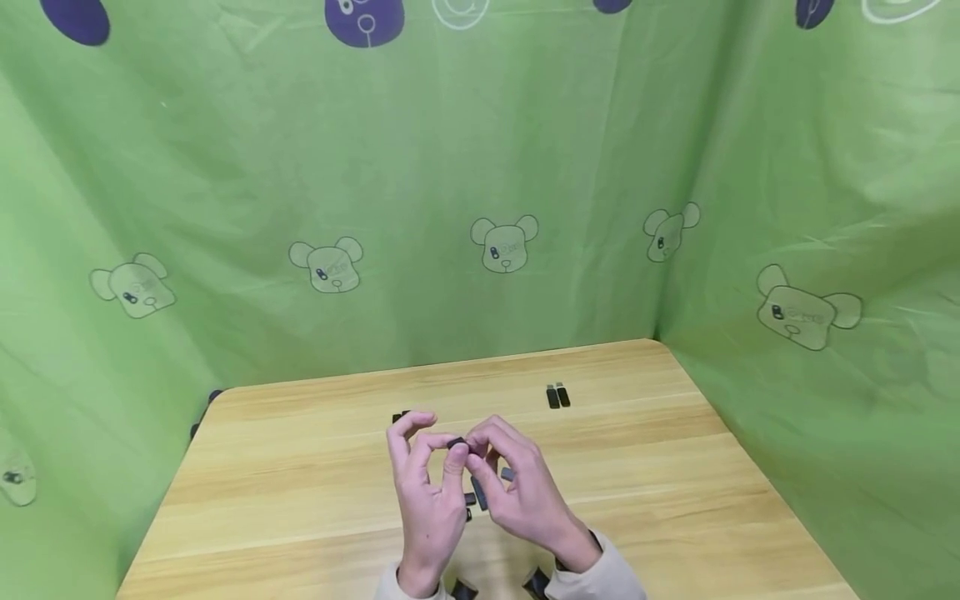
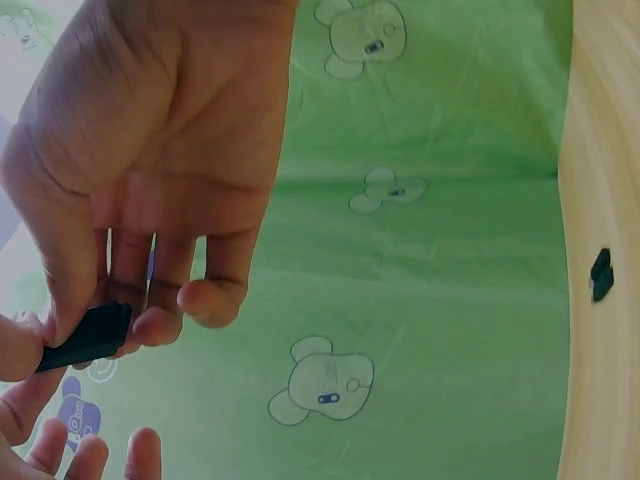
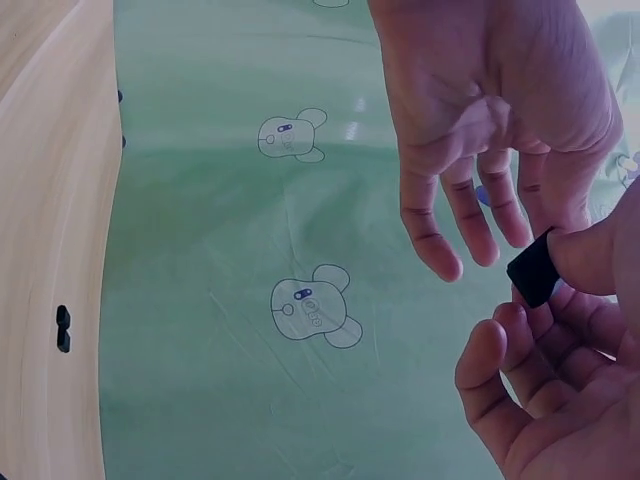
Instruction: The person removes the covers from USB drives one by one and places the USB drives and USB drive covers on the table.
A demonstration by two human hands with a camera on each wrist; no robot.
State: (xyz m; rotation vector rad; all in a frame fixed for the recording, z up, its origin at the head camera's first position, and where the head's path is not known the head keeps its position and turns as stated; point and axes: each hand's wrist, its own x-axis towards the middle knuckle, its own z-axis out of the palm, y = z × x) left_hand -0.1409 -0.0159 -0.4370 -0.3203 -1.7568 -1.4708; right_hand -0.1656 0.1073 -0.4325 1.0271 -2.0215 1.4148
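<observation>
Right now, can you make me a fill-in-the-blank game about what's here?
The small thing between the left hand and right hand is coloured ____.
The curtain is mostly ____.
The table looks made of ____.
Far back, right of the hands, ____ sticks lie side by side.

Missing words: black; green; wood; two.

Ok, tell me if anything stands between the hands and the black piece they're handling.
Nothing visible does: the left hand and right hand both hold the black piece directly. The other dark pieces lie on the table, not in between.
</observation>
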